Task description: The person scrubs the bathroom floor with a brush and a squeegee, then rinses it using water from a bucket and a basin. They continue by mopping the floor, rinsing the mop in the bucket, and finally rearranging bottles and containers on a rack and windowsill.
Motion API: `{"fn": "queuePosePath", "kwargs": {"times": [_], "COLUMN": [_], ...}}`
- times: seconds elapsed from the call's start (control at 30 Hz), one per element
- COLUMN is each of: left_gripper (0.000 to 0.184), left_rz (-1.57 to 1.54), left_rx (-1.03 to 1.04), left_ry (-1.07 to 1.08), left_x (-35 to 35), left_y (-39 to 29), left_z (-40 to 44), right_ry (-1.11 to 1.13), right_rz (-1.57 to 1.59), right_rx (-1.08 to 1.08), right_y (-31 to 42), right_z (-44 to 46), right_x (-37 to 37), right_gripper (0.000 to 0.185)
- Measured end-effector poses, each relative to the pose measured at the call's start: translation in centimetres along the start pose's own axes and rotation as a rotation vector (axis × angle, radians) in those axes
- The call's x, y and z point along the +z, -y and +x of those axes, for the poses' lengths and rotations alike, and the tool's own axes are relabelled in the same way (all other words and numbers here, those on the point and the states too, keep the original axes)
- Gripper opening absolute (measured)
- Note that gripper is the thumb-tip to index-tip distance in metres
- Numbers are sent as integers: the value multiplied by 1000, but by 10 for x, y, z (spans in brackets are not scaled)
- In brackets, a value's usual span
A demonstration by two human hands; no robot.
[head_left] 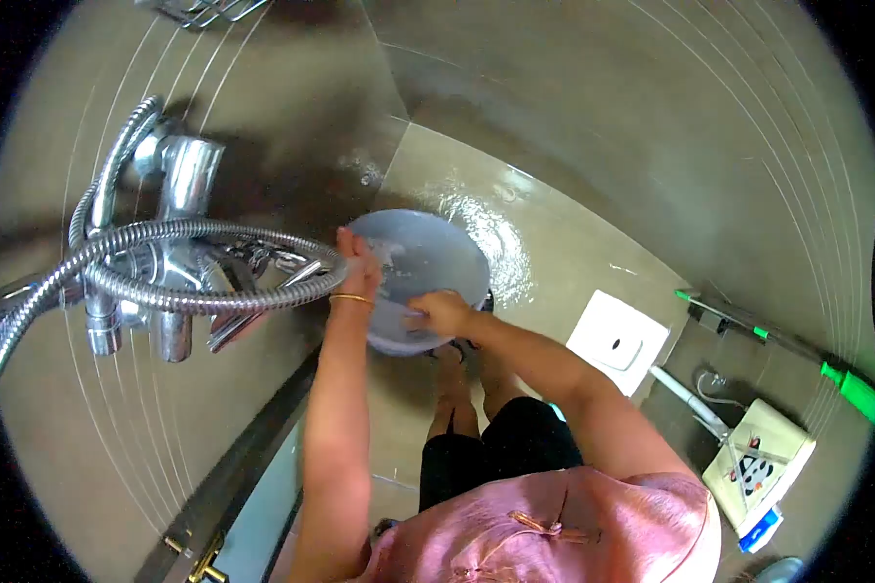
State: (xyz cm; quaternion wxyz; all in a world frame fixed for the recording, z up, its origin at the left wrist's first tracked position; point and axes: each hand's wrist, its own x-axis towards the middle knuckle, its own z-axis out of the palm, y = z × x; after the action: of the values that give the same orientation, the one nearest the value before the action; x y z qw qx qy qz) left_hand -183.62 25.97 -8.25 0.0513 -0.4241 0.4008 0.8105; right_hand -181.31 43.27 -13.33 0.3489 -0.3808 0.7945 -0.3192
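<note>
A round grey-blue basin [469, 255] with water in it is near the wall, below the shower fittings and in front of my feet. My left hand [358, 260] is at its left rim, thumb up and fingers bent over the edge. My right hand [439, 313] is closed, knuckles up, over the near part of the basin. A small pale lilac end shows beside its thumb; the rest of what it grips is hidden. Pale, blurred water shows inside the basin near my left fingers.
A chrome shower mixer [180, 243] with a looped metal hose [214, 296] juts out at left, close to my left forearm. Water [491, 238] glistens on the tiled floor. On the right are a white square panel [617, 342], a cream box [756, 457] and a green-handled pole [851, 391].
</note>
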Motion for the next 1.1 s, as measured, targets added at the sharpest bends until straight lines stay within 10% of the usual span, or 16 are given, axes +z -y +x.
{"fn": "queuePosePath", "kwargs": {"times": [0.13, 0.53, 0.67, 0.83, 1.0, 1.1], "left_gripper": [22, 24, 34, 33, 4, 38], "left_rz": [-133, -385, -414, -294, 369, 432], "left_rx": [-87, -6, 12, -151, 159, 342], "left_ry": [111, 111, 558, 417, 88, 19], "left_x": [-6, 19, 3, 7, -8, -43], "left_y": [14, 5, -1, -14, -4, 27], "left_z": [6, 11, 19, 8, -13, -21], "right_ry": [-228, -247, -170, -43, -51, -35], "right_rz": [1313, 2172, 2326, 2131, 1531, 740], "right_rx": [388, 921, 1043, 857, 743, 433], "right_y": [-8, 6, -4, -5, -17, -50], "right_z": [-11, -72, -70, -23, 41, 63], "right_x": [32, 93, 128, 141, 129, 169], "right_gripper": [24, 22, 21, 20, 16, 20]}}
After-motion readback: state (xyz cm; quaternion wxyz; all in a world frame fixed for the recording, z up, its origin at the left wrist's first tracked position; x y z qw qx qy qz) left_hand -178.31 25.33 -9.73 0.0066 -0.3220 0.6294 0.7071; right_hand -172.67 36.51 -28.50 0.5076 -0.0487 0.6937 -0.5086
